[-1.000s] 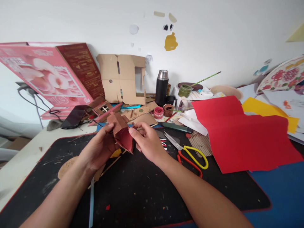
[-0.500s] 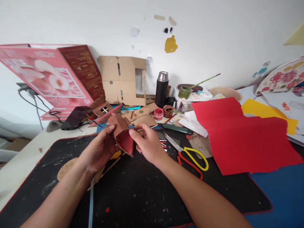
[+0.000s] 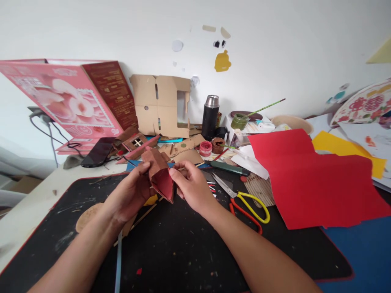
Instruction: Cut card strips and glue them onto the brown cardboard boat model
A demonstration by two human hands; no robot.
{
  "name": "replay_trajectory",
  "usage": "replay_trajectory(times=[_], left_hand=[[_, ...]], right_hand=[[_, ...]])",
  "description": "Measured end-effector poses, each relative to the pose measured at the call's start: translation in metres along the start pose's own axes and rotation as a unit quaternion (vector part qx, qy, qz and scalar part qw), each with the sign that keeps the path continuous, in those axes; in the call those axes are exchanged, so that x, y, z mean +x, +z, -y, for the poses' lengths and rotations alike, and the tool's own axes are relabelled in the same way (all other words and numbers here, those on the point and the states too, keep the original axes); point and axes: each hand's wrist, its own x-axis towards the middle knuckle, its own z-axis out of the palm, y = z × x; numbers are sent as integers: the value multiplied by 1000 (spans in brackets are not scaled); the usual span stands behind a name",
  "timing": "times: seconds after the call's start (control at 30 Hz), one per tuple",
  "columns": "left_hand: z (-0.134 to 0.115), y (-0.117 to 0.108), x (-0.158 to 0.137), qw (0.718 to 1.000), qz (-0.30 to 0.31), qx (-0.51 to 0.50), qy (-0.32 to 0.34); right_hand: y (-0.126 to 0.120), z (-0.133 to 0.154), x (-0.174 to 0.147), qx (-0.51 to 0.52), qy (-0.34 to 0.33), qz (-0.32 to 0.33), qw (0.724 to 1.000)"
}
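A small brown cardboard model (image 3: 157, 166) with a red-painted inside is held above the black mat (image 3: 183, 252). My left hand (image 3: 134, 191) is closed round its left side, thumb on top. At its right edge, the thumb and fingers of my right hand (image 3: 191, 183) pinch the rim of the red face. Some of the model is hidden behind my fingers. Right of my right hand, scissors (image 3: 241, 197) with one yellow and one red handle lie partly spread. Behind the model rests another brown cardboard piece with a small white-framed window (image 3: 137, 142).
Paint jars (image 3: 205, 148), a black thermos (image 3: 210, 118) and a green-handled knife (image 3: 229, 167) lie beyond my hands. Red paper (image 3: 317, 183) covers the right side. A phone (image 3: 97, 152) and a pink box (image 3: 76, 101) are at the left. Flattened cardboard (image 3: 161, 106) leans on the wall.
The whole view has shifted slightly, so everything sits a little lower and to the right. Both hands keep the same grip on the cardboard model.
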Motion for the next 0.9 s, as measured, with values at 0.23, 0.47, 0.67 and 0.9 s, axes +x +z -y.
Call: replay_trajectory(times=[0.23,0.47,0.67,0.9], left_hand=[[3,-4,2,1000,16,-14,5],[1,1,-1,1000,-4,-6,0],[1,2,-1,1000,9,-7,4],[-1,3,-1,1000,5,-20,-5]], right_hand=[[0,1,-1,-7,4,-3,1000],[1,1,-1,-8,4,-2,1000],[1,1,-1,-11,-3,-5,1000],[2,5,-2,9,2,-2,1000]])
